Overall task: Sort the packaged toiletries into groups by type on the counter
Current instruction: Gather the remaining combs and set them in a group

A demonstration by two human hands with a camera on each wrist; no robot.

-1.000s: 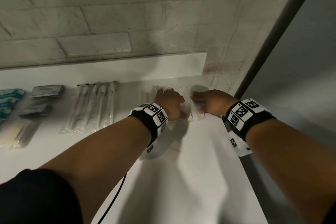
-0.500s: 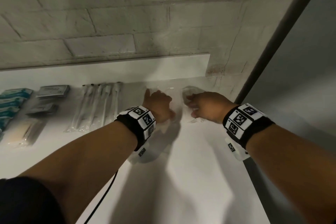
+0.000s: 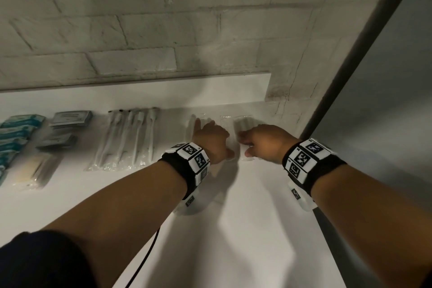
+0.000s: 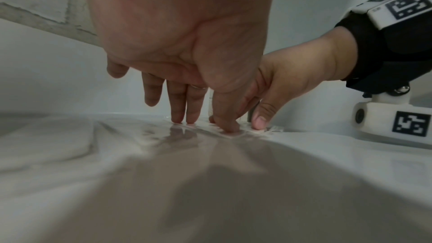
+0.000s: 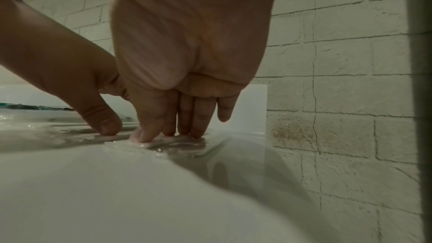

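Several clear plastic packets (image 3: 244, 121) lie flat at the far right of the white counter (image 3: 233, 229), near the back ledge. My left hand (image 3: 210, 140) presses down on the left ones (image 3: 194, 124) with straight fingers. In the left wrist view its fingertips (image 4: 187, 119) and thumb touch the crinkled film (image 4: 163, 132). My right hand (image 3: 261, 142) presses the right packet flat. In the right wrist view its fingers (image 5: 187, 130) and thumb sit on the shiny film (image 5: 182, 145). The two thumbs are close together. Neither hand grips anything.
Bagged white toothbrushes (image 3: 131, 138) lie in a row left of my hands. Further left are grey sachets (image 3: 70, 119), teal packets (image 3: 18, 128) and beige packets (image 3: 35, 168). A brick wall (image 3: 210, 30) backs the counter, and a dark post (image 3: 350, 65) bounds its right end.
My hands have drawn slightly apart. The left one slid left over the clear packets while the right stayed pressing the right-hand packet.
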